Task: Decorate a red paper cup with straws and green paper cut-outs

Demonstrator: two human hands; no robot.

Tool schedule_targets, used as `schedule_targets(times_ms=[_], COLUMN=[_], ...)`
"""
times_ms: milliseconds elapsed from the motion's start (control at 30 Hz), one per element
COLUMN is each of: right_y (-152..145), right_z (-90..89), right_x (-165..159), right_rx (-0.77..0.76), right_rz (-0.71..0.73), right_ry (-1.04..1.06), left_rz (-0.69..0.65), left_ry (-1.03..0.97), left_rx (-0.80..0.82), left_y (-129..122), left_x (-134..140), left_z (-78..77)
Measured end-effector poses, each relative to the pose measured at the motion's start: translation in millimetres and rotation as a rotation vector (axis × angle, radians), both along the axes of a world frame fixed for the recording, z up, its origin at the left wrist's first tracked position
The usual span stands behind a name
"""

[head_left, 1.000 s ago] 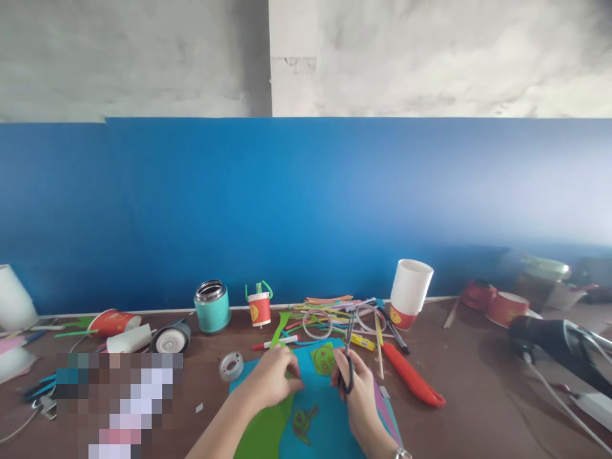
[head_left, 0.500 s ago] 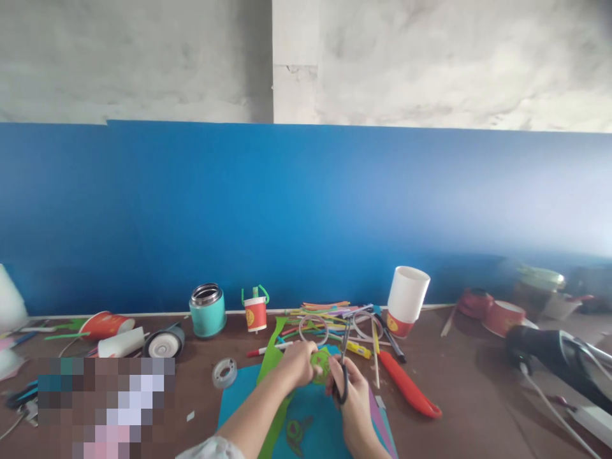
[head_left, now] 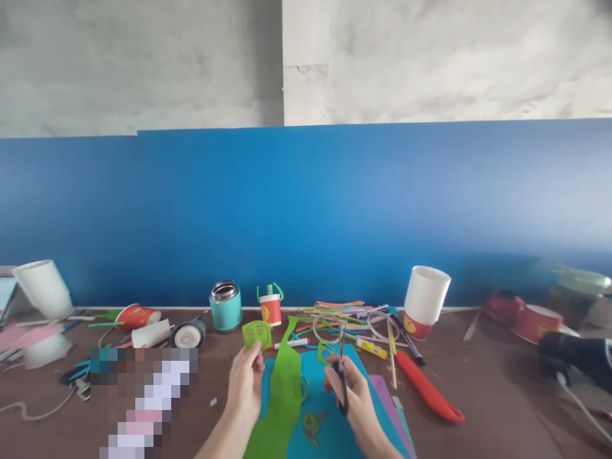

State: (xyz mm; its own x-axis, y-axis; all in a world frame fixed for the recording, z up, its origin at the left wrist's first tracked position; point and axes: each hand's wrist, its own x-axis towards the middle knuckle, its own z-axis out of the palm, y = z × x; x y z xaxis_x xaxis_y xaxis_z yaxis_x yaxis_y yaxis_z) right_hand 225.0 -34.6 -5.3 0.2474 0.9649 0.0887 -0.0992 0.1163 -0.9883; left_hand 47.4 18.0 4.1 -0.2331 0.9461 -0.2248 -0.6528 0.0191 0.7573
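Pinched in my left hand [head_left: 245,376] is a small piece of green paper [head_left: 257,334] with reddish drawings on it, held up at the left of the blue sheet. My right hand [head_left: 351,386] grips black-handled scissors [head_left: 343,377], blades pointing up and away from me. Close by the scissors lies a green paper scrap [head_left: 326,353] with a cut-out opening. A long green paper strip [head_left: 285,382] lies across the blue paper [head_left: 329,408], between my hands. Nearer to me on the blue paper is a small green cut-out [head_left: 312,426] with dark outlines.
Behind are a pile of coloured sticks [head_left: 339,309], a glue stick [head_left: 371,348], and a marker [head_left: 292,343]. A turquoise jar [head_left: 226,307], a decorated red cup [head_left: 270,310] and stacked paper cups [head_left: 427,299] stand near the blue partition. A red-orange tool [head_left: 428,386] lies at right.
My left hand has moved left, away from the scissors, lifting the drawn green paper piece. My right hand still holds the scissors. The camera view has shifted slightly left.
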Motion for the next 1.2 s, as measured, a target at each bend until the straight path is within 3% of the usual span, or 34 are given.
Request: schedule_targets(times_ms=[100, 267, 400, 600, 833, 1033, 1200], right_y=[-0.4, -2.5, -3.8, -5.3, -4.1, -6.1, -7.1], right_z=[0.4, 1.0, -1.1, -9.2, -10.0, -6.4, -1.7], right_x=[-2.0, -3.2, -4.1, -7.7, -6.2, -6.5, -7.5], right_rx=[0.0, 0.017, 0.009, -0.01, -0.019, -0.023, -0.024], right_rz=[0.039, 0.12, 0.195, 0.295, 0.292, 0.321, 0.321], right_ry=[-0.017, -0.069, -0.084, -0.078, -0.108, -0.108, -0.094], left_rz=[-0.037, -0.3, -0.294, -0.272, -0.338, -0.31, -0.298], left_ry=[0.002, 0.042, 0.169, 0.277, 0.335, 0.367, 0.38], left_rx=[0.007, 0.062, 0.073, 0.126, 0.126, 0.128, 0.119], left_y=[-1.7, -17.7, -23.9, -22.0, -23.7, -26.3, -25.4], left_x=[3.0, 48.9, 66.3, 60.8, 60.0, 58.6, 58.8], left_z=[-1.5, 0.3, 0.5, -4.7, -7.8, 1.6, -1.2])
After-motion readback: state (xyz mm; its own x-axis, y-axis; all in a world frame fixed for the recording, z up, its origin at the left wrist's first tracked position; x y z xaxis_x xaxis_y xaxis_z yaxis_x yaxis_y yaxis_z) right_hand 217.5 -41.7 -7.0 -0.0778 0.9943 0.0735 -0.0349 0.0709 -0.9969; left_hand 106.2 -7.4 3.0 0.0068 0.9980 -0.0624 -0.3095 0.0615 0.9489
